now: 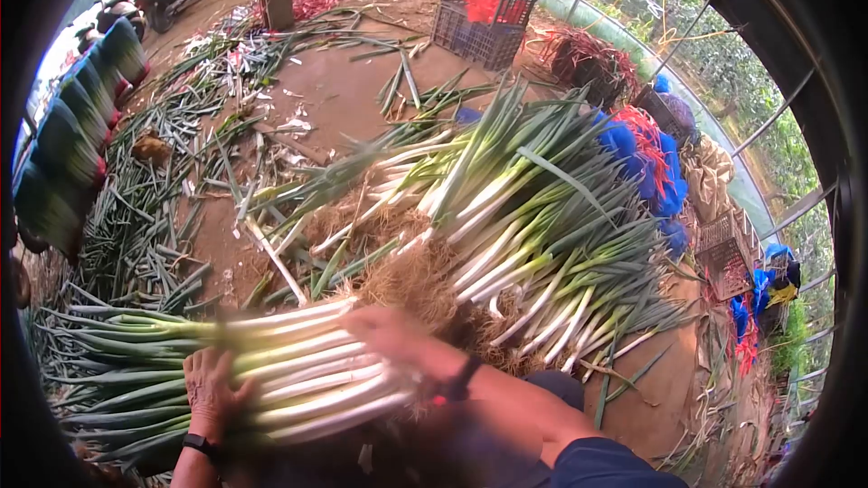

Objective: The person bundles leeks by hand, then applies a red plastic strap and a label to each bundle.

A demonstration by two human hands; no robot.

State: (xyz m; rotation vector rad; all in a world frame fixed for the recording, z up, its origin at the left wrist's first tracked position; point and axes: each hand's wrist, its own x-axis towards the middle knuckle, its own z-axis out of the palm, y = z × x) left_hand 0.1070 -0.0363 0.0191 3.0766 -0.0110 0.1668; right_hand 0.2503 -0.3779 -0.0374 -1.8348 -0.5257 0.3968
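Note:
A row of long green onions [312,375] lies side by side in front of me, white ends to the right and green leaves to the left. My left hand [212,389] rests on the row where the stalks turn green, its fingers spread and the thumb apart. Over the white stalks near the root ends is my right hand [384,333], smeared by motion, so its fingers cannot be made out. Just beyond it, a large heap of green onions [524,244] with brown roots [411,280] toward me spreads across the ground.
Loose leaves and trimmings [136,226] litter the brown floor at left. Wrapped green-onion bundles [77,126] stand at far left. A black plastic crate [484,23] with something red stands behind the heap. Blue bags [624,145] and another crate [723,258] lie along the right side.

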